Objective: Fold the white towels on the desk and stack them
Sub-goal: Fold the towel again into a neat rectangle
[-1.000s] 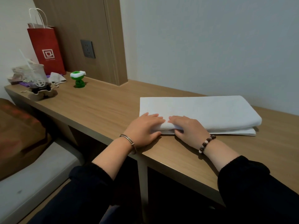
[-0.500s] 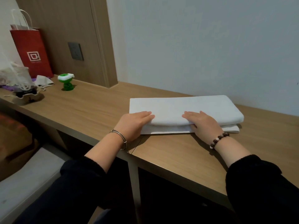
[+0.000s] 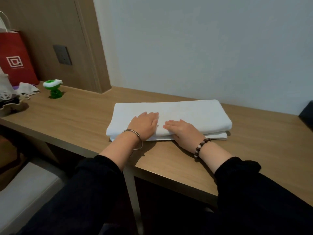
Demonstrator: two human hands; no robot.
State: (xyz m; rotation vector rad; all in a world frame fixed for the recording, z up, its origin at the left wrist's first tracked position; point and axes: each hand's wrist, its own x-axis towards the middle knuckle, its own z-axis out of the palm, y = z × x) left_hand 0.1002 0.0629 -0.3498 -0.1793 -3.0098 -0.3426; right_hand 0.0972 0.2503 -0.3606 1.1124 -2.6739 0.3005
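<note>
Found the left hand [image 3: 144, 126] pressed flat on the near left part of a folded white towel [image 3: 186, 111], palm down, fingers straight and close together. Found the right hand [image 3: 183, 131] just beside it, fingers also straight on the towel's top, thumb down at the near fold, gripping nothing. Saw the towel lying lengthwise on the wooden desk [image 3: 84, 114], directly under both hands and stretching well past the right one, with a thinner white layer [image 3: 218, 136] poking out beneath on that side. Noted a silver bangle [image 3: 135, 139] on the left wrist and a bead bracelet [image 3: 201, 146] on the right. Far out beyond the left hand, spotted a green plastic figure [image 3: 53, 89], a crumpled face mask [image 3: 28, 89], a red paper bag [image 3: 15, 60] and a dark wall socket [image 3: 62, 55]. Well off from the right hand, glimpsed a dark object [image 3: 306, 114] at the frame edge.
</note>
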